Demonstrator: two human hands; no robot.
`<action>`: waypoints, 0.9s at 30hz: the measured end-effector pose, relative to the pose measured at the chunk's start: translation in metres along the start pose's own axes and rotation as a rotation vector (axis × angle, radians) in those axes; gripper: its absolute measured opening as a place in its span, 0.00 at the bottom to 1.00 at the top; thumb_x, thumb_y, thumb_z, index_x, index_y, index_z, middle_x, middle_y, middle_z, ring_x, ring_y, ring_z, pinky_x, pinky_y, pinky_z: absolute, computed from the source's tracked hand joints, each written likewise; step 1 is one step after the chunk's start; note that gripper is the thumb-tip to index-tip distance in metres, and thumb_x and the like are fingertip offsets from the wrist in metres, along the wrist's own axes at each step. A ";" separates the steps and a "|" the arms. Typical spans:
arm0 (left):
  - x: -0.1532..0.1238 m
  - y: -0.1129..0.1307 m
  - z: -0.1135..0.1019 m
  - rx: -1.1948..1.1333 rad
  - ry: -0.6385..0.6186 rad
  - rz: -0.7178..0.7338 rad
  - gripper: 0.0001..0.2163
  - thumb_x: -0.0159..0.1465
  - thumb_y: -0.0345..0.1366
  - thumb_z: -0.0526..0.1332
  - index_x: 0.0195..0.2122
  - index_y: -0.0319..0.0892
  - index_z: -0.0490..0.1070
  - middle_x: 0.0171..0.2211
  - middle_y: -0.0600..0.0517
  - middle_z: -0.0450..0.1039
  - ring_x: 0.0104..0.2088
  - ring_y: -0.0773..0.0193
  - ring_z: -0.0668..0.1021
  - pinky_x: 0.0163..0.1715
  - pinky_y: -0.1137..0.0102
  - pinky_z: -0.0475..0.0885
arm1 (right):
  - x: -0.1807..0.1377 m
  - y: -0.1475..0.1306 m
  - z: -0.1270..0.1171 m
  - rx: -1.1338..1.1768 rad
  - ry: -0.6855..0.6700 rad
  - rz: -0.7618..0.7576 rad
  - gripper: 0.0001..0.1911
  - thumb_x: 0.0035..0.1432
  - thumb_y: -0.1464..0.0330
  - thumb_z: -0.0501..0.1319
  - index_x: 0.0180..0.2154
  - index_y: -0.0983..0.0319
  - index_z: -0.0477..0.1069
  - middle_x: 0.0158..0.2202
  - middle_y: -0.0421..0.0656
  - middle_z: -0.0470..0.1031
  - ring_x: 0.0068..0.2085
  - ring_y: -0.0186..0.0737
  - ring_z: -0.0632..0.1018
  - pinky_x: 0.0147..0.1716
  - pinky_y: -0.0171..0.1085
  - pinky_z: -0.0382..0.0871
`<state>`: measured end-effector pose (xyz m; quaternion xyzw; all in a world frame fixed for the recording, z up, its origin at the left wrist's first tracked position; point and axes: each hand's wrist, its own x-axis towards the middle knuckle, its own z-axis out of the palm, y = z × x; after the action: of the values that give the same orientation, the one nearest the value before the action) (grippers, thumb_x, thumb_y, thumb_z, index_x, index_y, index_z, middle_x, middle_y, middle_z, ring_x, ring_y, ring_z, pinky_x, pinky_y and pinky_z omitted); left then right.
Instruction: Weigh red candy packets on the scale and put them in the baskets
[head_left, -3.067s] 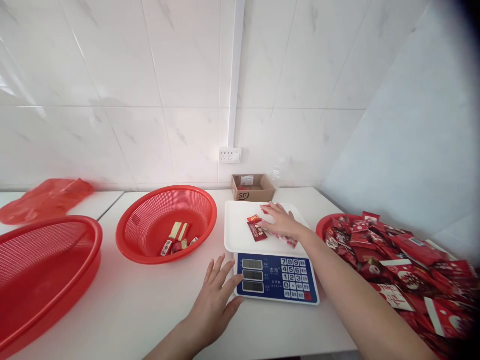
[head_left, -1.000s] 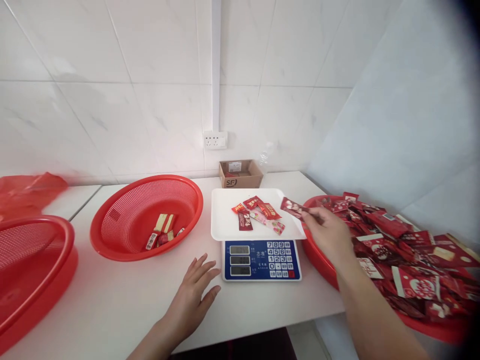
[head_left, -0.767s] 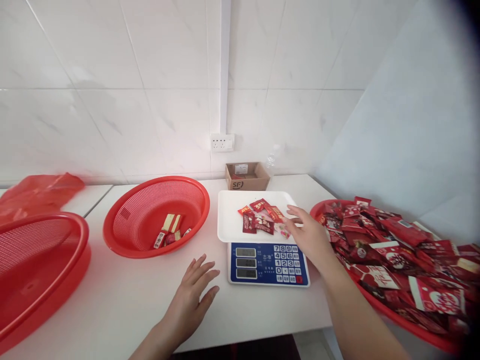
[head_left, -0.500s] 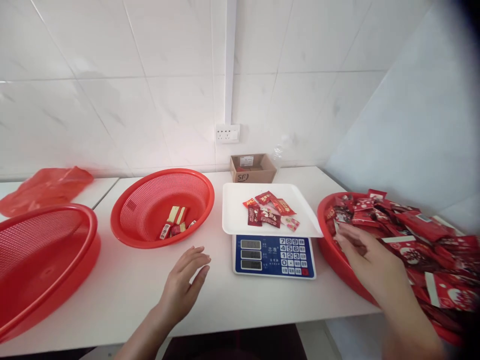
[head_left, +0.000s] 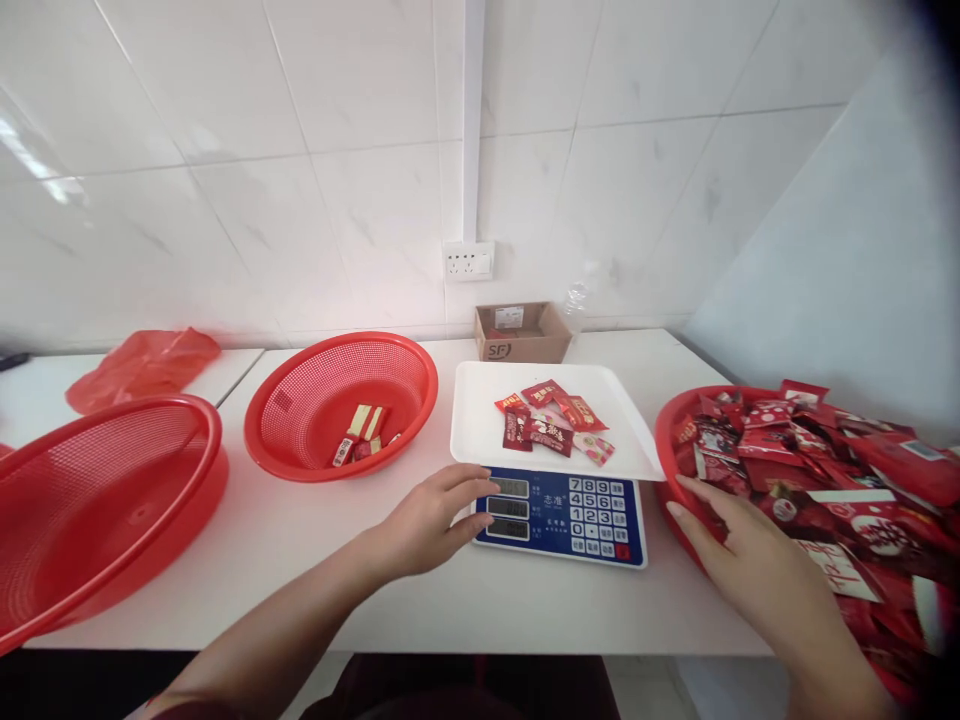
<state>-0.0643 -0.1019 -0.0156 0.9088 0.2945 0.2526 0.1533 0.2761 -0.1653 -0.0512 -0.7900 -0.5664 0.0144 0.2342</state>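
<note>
Our right grip [head_left: 772, 565] is hanging parted, seemingly unladen, at the packet-filled red basin [head_left: 664, 430]; our left grip [head_left: 424, 525] is hovering wide by the digital scale [head_left: 556, 515]. Snack packets [head_left: 550, 435] are lying on its white tray [head_left: 480, 420]. We're probably selecting another, needing a pinch.

1. Showing plain white on scale tray [head_left: 476, 430].
2. Showing dark blue on keypad panel [head_left: 553, 530], white on keys [head_left: 590, 500], red on corner key [head_left: 622, 551], grey on displays [head_left: 510, 507].
3. Showing bright red and maroon on tray packets [head_left: 551, 437], bearing gold and white print; showing pink-and-white pattern on one packet [head_left: 596, 449].
4. Showing red on right basin [head_left: 665, 440], mixing red, maroon and white across packet heap [head_left: 840, 450].
5. Showing mesh-patterned red on middle basin [head_left: 315, 425], left basin [head_left: 112, 520].
6. Showing cream, red and white on wrapped pieces [head_left: 366, 422].
7. Showing translucent red on plastic bag [head_left: 146, 368].
8. Showing black-lettered brown on carton [head_left: 529, 349].
9. Showing white on table [head_left: 420, 615], grey-veined white on wall tiles [head_left: 367, 220].
</note>
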 end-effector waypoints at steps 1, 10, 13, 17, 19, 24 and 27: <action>0.008 -0.001 -0.001 0.020 -0.050 -0.009 0.15 0.66 0.38 0.56 0.53 0.45 0.66 0.54 0.43 0.69 0.56 0.56 0.71 0.52 0.59 0.70 | -0.001 0.001 0.000 0.003 0.001 -0.012 0.25 0.58 0.50 0.48 0.48 0.56 0.69 0.50 0.48 0.74 0.47 0.54 0.76 0.41 0.50 0.71; 0.085 -0.012 0.006 0.138 -0.171 -0.066 0.26 0.64 0.43 0.58 0.62 0.45 0.55 0.65 0.43 0.52 0.66 0.49 0.51 0.60 0.51 0.58 | -0.005 0.003 -0.001 0.004 -0.024 -0.084 0.27 0.59 0.51 0.45 0.50 0.59 0.68 0.51 0.50 0.72 0.50 0.54 0.75 0.41 0.51 0.72; 0.106 -0.016 0.021 0.116 -0.134 -0.054 0.26 0.64 0.44 0.58 0.62 0.46 0.56 0.64 0.44 0.54 0.66 0.48 0.50 0.61 0.50 0.56 | -0.006 0.002 -0.003 0.000 -0.023 -0.104 0.27 0.59 0.51 0.45 0.50 0.59 0.68 0.51 0.49 0.73 0.50 0.54 0.75 0.39 0.50 0.73; 0.132 -0.016 0.046 0.125 -0.173 -0.013 0.31 0.61 0.51 0.59 0.62 0.47 0.54 0.66 0.43 0.50 0.66 0.45 0.48 0.61 0.44 0.49 | -0.006 0.002 -0.005 -0.014 -0.013 -0.115 0.27 0.59 0.51 0.46 0.49 0.57 0.70 0.50 0.48 0.74 0.48 0.53 0.76 0.38 0.49 0.74; 0.145 -0.015 0.057 0.155 -0.198 0.010 0.34 0.59 0.56 0.58 0.63 0.47 0.54 0.66 0.41 0.49 0.66 0.44 0.47 0.60 0.42 0.46 | -0.005 0.003 -0.006 -0.009 -0.013 -0.129 0.26 0.59 0.51 0.46 0.49 0.57 0.70 0.49 0.48 0.75 0.48 0.52 0.76 0.38 0.48 0.75; 0.169 -0.019 0.073 0.236 -0.307 0.071 0.34 0.58 0.62 0.53 0.61 0.50 0.57 0.65 0.43 0.52 0.66 0.41 0.48 0.59 0.39 0.39 | -0.004 0.003 -0.006 -0.003 -0.049 -0.135 0.30 0.59 0.50 0.44 0.48 0.60 0.71 0.50 0.50 0.75 0.49 0.52 0.76 0.42 0.48 0.74; 0.174 -0.023 0.074 0.246 -0.326 0.077 0.33 0.58 0.62 0.53 0.60 0.51 0.59 0.61 0.43 0.59 0.63 0.43 0.57 0.58 0.40 0.46 | -0.004 0.003 -0.005 -0.006 -0.054 -0.129 0.31 0.59 0.49 0.43 0.48 0.60 0.71 0.50 0.50 0.75 0.50 0.51 0.76 0.42 0.47 0.74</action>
<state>0.0871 0.0131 -0.0224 0.9601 0.2594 0.0699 0.0772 0.2789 -0.1713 -0.0489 -0.7519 -0.6223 0.0188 0.2170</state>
